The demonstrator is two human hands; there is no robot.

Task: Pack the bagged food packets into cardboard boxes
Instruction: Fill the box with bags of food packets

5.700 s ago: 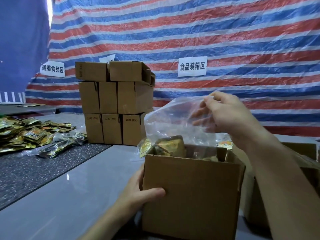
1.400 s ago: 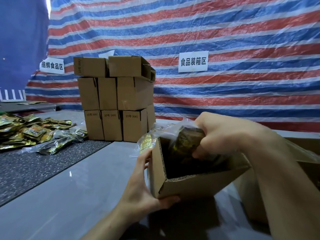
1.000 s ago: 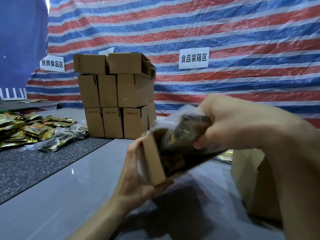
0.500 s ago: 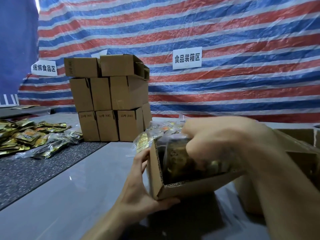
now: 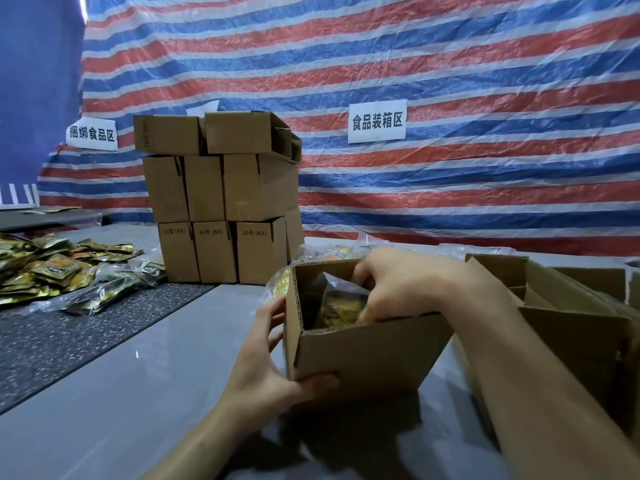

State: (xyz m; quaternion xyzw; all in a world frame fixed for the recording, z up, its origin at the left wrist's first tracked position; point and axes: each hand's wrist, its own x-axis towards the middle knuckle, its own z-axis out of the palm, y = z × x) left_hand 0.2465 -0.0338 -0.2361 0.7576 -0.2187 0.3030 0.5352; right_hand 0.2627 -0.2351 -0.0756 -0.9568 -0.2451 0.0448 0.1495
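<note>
— Hands first: what are they doing?
— Left hand (image 5: 266,372) grips the near left corner of the box (image 5: 363,355), thumb on its front. The right hand (image 5: 391,285) reaches inside, fingers curled on the bag of packets (image 5: 341,306) sitting in it.
— And the surface?
— Glossy grey table (image 5: 121,393). At nine o'clock a dark speckled mat (image 5: 52,341) carries loose packets (image 5: 45,271). Stacked boxes (image 5: 221,202) stand at eleven, another open box (image 5: 571,323) at three.
— The room?
— Red, white and blue striped tarp (image 5: 450,64) with paper signs (image 5: 376,121).
</note>
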